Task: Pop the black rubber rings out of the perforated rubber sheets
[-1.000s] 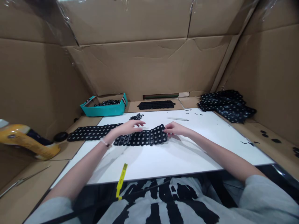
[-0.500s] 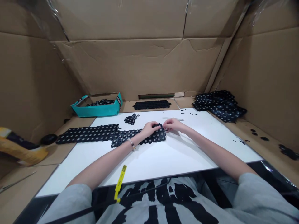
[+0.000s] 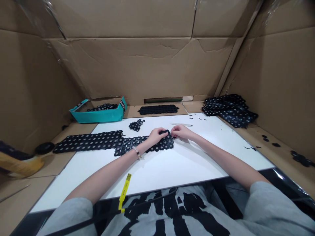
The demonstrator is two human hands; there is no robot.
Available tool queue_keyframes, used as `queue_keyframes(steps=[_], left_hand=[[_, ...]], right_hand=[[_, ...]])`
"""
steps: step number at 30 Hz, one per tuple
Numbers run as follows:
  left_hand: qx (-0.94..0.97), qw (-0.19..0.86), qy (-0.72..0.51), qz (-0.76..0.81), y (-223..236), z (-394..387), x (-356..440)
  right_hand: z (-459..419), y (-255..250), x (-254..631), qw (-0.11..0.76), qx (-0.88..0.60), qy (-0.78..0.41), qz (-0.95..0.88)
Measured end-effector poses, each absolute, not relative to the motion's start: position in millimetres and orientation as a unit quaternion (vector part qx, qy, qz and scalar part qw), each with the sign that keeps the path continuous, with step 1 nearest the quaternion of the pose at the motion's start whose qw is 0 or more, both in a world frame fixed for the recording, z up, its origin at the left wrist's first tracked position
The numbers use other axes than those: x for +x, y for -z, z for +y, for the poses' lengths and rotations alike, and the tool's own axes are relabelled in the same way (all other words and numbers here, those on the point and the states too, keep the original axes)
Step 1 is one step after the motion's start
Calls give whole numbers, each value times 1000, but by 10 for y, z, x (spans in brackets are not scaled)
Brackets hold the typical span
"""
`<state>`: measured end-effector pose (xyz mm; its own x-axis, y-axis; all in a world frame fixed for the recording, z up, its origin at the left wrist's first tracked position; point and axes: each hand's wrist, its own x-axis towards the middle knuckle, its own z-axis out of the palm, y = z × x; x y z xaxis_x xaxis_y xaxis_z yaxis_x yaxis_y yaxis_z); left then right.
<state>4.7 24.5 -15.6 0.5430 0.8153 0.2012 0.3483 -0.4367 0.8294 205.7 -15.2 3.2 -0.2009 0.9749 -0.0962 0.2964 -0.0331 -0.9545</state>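
Observation:
A black sheet of joined round pieces with pale centres (image 3: 128, 144) lies on the white board, its right end slightly raised. My left hand (image 3: 155, 136) is closed on the top edge of that end, thumb and fingers pinching it. Just beside the right edge, my right hand (image 3: 180, 131) is in a closed pinch. Whatever is between its fingertips is too small to make out. A second dotted black sheet (image 3: 88, 141) lies to the left, meeting or overlapping the first. Behind my left hand sits a small pile of loose black rings (image 3: 136, 125).
A teal box (image 3: 98, 116) with black rings stands back left. A ridged black strip (image 3: 158, 109) lies at the back, and a pen (image 3: 181, 124) behind my right hand. Stacked dotted sheets (image 3: 230, 109) lie back right. Black scraps (image 3: 251, 148) dot the right side. Cardboard walls surround the white board (image 3: 172, 170).
The view has shifted slightly, so things appear a little further left. My right fingers have curled in slightly at the sheet's edge. My left hand keeps its hold.

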Motion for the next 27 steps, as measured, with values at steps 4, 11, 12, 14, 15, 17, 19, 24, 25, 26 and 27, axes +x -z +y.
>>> queue_keyframes(steps=[4, 11, 12, 14, 15, 17, 19, 24, 25, 26, 27], left_hand=[[788, 388, -308, 365, 141, 233, 59], [783, 388, -317, 369, 159, 235, 71], [782, 388, -317, 371, 164, 237, 74], [783, 387, -314, 373, 168, 237, 78], [784, 386, -313, 371, 166, 235, 80], [787, 384, -311, 368, 159, 229, 79], [790, 382, -310, 367, 152, 225, 77], [790, 381, -305, 371, 151, 238, 67], [790, 380, -306, 371, 152, 241, 65], [791, 379, -305, 371, 151, 244, 63], [793, 378, -303, 370, 149, 245, 61]], right_hand=[[-153, -38, 2062, 341, -539, -464, -615], [-129, -80, 2144, 286, -537, -470, -639], [-124, -76, 2151, 285, -538, -471, -638], [-117, -62, 2156, 288, -538, -472, -636], [-115, -55, 2157, 291, -536, -474, -635], [-115, -48, 2156, 296, -527, -483, -633], [-119, -54, 2157, 301, -523, -492, -628], [-122, -73, 2164, 295, -533, -475, -635], [-120, -65, 2163, 293, -530, -470, -642], [-117, -53, 2161, 293, -525, -466, -649], [-113, -38, 2158, 294, -519, -463, -656]])
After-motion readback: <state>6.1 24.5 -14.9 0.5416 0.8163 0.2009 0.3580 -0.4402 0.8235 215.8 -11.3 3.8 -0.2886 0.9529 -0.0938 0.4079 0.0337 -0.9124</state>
